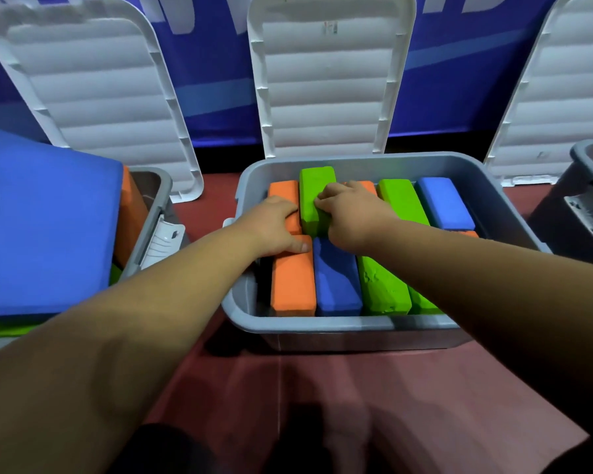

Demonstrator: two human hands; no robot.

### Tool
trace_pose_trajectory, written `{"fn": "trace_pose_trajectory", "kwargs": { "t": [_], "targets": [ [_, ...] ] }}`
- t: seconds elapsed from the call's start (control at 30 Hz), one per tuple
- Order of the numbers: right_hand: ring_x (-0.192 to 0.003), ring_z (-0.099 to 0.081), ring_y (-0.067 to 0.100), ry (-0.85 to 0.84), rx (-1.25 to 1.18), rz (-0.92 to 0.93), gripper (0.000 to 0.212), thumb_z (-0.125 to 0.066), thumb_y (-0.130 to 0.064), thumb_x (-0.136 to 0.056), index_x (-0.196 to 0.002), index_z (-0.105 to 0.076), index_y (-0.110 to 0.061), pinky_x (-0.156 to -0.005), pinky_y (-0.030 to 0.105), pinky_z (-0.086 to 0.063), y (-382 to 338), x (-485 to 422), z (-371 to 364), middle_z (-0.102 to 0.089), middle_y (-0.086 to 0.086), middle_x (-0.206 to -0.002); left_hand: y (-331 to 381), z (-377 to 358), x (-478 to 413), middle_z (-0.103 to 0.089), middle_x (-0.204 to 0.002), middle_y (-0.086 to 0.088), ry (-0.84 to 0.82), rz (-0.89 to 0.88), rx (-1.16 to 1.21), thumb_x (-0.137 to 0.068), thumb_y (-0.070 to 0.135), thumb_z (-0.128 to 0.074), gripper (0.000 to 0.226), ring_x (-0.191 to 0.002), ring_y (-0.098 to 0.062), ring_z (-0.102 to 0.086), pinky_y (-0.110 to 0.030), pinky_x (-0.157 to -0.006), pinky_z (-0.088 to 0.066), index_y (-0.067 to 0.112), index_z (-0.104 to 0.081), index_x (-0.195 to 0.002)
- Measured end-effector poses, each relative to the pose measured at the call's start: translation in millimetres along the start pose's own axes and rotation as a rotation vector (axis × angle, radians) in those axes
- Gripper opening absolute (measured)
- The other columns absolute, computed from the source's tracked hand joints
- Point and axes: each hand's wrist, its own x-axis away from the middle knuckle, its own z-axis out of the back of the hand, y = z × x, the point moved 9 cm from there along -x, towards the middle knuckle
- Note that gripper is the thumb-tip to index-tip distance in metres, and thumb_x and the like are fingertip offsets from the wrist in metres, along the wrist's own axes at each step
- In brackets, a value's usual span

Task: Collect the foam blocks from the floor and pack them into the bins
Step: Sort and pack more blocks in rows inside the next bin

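Pushing the tall green block down into the middle bin

The green block sticks up higher than the others at the back of the middle bin. The right hand has its fingers curled on top of it. The left hand lies flat on the orange block at the back left of the bin, fingers together. I think a slow, even push works best, so the soft foam slides in without bending.
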Motion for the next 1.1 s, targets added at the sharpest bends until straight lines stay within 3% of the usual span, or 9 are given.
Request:
{"fn": "trace_pose_trajectory", "kwargs": {
  "t": [0.1, 0.27, 0.37, 0.57, 0.7, 0.8, 0.87, 0.97, 1.1],
  "targets": [
    [-0.127, -0.045, 0.032, -0.053, 0.034, 0.001, 0.048, -0.054, -0.018, -0.091, -0.138, -0.064, -0.023, -0.109, 0.042, -0.042, 4.5, 0.9, -2.3, -0.052, -0.001, -0.14, 4.3, -0.9, 2.1, -0.04, -0.158, -0.006, -0.005, -0.024, -0.001, -0.076, 0.047, -0.088, 0.095, -0.144, -0.025, -0.039, -0.033, -0.12, -0.031, 0.019, -0.044, -0.156],
    [-0.144, -0.033, 0.03, -0.129, -0.041, -0.001, 0.07, -0.052, -0.009, -0.091, -0.158, -0.041, -0.027, -0.12, 0.038, -0.026, 12.5, 13.6, -4.5, -0.033, -0.006, -0.164, 4.6, -4.6, 1.7, -0.018, -0.172, -0.004, -0.023, -0.047, -0.02, -0.079, 0.045, -0.087, 0.112, -0.155, -0.028, -0.023, -0.04, -0.126, -0.023, 0.03, -0.017, -0.165],
    [-0.149, -0.034, 0.023, -0.104, -0.133, 0.0, 0.072, -0.053, -0.003, -0.087, -0.156, -0.044, -0.021, -0.12, 0.032, -0.027, 18.3, 16.8, -3.8, -0.033, -0.004, -0.165, 11.4, -3.1, 0.4, -0.013, -0.173, -0.003, -0.032, -0.126, -0.031, -0.077, 0.042, -0.089, 0.118, -0.157, -0.024, -0.019, -0.04, -0.127, -0.021, 0.031, -0.012, -0.166],
    [-0.15, -0.034, 0.019, -0.068, -0.146, 0.01, 0.069, -0.054, -0.002, -0.086, -0.154, -0.047, -0.014, -0.118, 0.026, -0.027, 27.1, 13.0, -4.0, -0.035, -0.001, -0.165, 21.9, -10.6, -5.3, 0.006, -0.173, 0.009, -0.122, -0.155, -0.152, -0.075, 0.067, -0.081, 0.126, -0.16, -0.022, -0.008, -0.047, -0.129, -0.007, 0.028, -0.004, -0.166],
    [-0.142, -0.046, 0.024, -0.009, -0.096, 0.018, 0.06, -0.054, -0.009, -0.081, -0.14, -0.063, -0.011, -0.117, 0.034, -0.036, 30.7, -1.4, -3.6, -0.053, 0.005, -0.152, 26.4, -14.8, -13.1, 0.008, -0.173, 0.002, -0.153, -0.161, -0.298, -0.068, 0.074, -0.081, 0.139, -0.16, -0.024, -0.008, -0.045, -0.129, -0.007, 0.021, 0.001, -0.167],
    [-0.121, -0.06, 0.032, 0.026, -0.087, -0.01, 0.05, -0.051, -0.016, -0.072, -0.116, -0.075, -0.01, -0.1, 0.041, -0.05, 33.4, -10.7, -6.6, -0.067, 0.01, -0.127, 33.2, -17.2, -15.9, 0.008, -0.174, -0.001, -0.17, -0.154, -0.355, -0.066, 0.073, -0.082, 0.143, -0.16, -0.022, -0.007, -0.046, -0.129, -0.006, 0.018, 0.003, -0.166],
    [-0.118, -0.06, 0.032, 0.01, -0.059, -0.009, 0.043, -0.055, -0.012, -0.073, -0.111, -0.075, -0.011, -0.097, 0.041, -0.051, 33.9, -12.5, -10.9, -0.067, 0.01, -0.123, 31.7, -19.8, -18.9, 0.005, -0.174, -0.002, -0.184, -0.149, -0.416, -0.065, 0.078, -0.079, 0.143, -0.16, -0.025, -0.009, -0.047, -0.128, -0.009, 0.017, 0.001, -0.166],
    [-0.133, -0.053, 0.029, -0.054, -0.074, 0.012, 0.054, -0.056, -0.003, -0.08, -0.131, -0.07, -0.014, -0.109, 0.038, -0.044, 38.4, -10.9, -18.9, -0.062, 0.006, -0.141, 35.8, -22.8, -21.3, 0.001, -0.174, -0.001, -0.249, -0.137, -0.542, -0.065, 0.088, -0.069, 0.14, -0.155, -0.037, -0.02, -0.049, -0.126, -0.017, 0.018, -0.003, -0.166],
    [-0.141, -0.047, 0.023, -0.131, -0.089, -0.046, 0.062, -0.054, -0.004, -0.086, -0.143, -0.061, -0.026, -0.114, 0.037, -0.042, 45.9, -3.0, -22.4, -0.052, -0.006, -0.153, 55.6, -22.0, -16.3, 0.001, -0.174, -0.001, -0.321, -0.129, -0.662, -0.075, 0.085, -0.063, 0.129, -0.15, -0.038, -0.027, -0.045, -0.124, -0.02, 0.016, -0.004, -0.167]
  ]
}}
